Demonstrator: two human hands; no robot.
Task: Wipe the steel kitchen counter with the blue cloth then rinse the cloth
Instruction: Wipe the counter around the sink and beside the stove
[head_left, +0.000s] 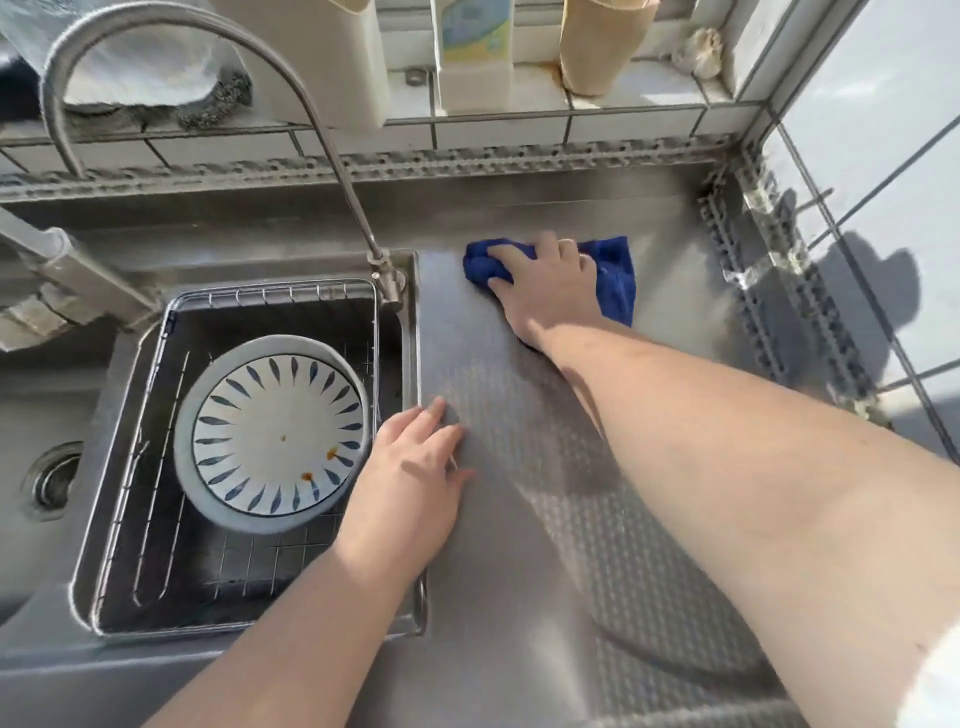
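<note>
Blue cloth (615, 275) lies bunched at the far end of the steel bench (524, 519), its fingers curled over it, the right hand (545, 286) pressing down. The sink (52, 395) is to its left (the rinse is that way). The left hand (410, 478) rests flat on the bench, fingers straight.

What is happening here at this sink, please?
A person is wiping the steel counter. The right hand presses the blue cloth down near the counter's far end. The left hand rests flat on the counter beside the sink. In the sink, a wire basket holds a stained bowl. Rinsing has not started.
</note>
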